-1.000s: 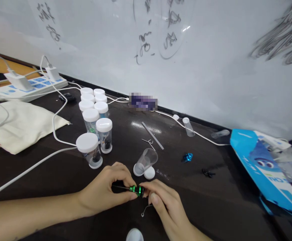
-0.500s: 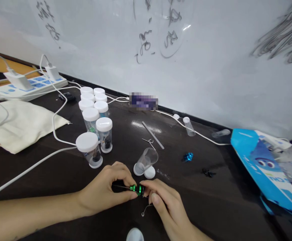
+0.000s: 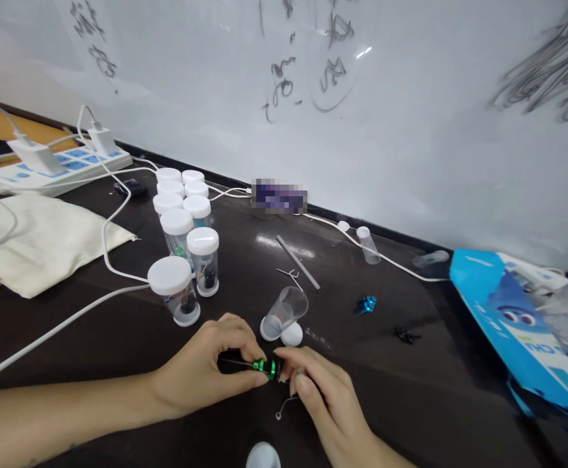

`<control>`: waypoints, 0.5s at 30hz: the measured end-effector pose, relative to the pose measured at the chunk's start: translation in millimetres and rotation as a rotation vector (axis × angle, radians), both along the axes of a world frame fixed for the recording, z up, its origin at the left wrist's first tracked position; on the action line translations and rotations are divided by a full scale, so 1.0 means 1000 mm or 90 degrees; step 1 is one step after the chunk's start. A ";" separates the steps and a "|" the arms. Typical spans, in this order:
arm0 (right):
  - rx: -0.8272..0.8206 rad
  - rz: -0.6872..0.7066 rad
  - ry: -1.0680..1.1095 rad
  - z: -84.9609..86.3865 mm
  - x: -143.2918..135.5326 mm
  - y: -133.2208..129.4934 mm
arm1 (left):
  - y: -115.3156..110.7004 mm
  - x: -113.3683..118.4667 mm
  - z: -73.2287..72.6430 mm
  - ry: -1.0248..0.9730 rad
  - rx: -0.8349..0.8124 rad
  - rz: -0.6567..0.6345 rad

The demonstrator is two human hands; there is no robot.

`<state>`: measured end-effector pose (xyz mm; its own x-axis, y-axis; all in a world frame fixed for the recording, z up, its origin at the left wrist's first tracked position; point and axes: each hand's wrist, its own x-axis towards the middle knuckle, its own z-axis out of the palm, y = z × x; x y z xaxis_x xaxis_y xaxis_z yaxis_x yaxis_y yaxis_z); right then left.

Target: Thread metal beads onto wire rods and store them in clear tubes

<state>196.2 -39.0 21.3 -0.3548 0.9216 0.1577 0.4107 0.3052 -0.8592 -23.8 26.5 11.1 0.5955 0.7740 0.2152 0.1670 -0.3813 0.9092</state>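
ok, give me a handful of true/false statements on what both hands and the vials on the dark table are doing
1. Both hands, left hand and right hand, pinch the small green metal part. True.
2. The open clear plastic vial stands upright. False: it lies tilted, beside its loose white cap.
3. The cluster of white-capped vials stands left of the hands. True.
4. The small blue metal part is inside a vial. False: it lies bare on the dark table.
5. The cream cloth bag covers the white power strip. False: the strip lies behind it, uncovered.
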 end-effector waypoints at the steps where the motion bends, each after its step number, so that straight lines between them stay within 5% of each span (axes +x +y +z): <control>1: 0.000 0.003 0.000 0.001 0.000 0.000 | 0.000 0.000 0.000 0.001 -0.001 -0.002; 9: 0.010 -0.001 -0.012 0.000 0.000 -0.001 | 0.000 0.000 0.002 -0.001 0.005 -0.001; 15: 0.032 0.028 -0.093 0.001 -0.004 0.001 | -0.002 0.000 0.001 -0.008 0.162 -0.085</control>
<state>192.4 -37.8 22.3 -0.4167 0.8971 0.1469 0.5158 0.3664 -0.7744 -23.5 24.7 12.2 0.6852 0.6084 0.4004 0.0893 -0.6158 0.7829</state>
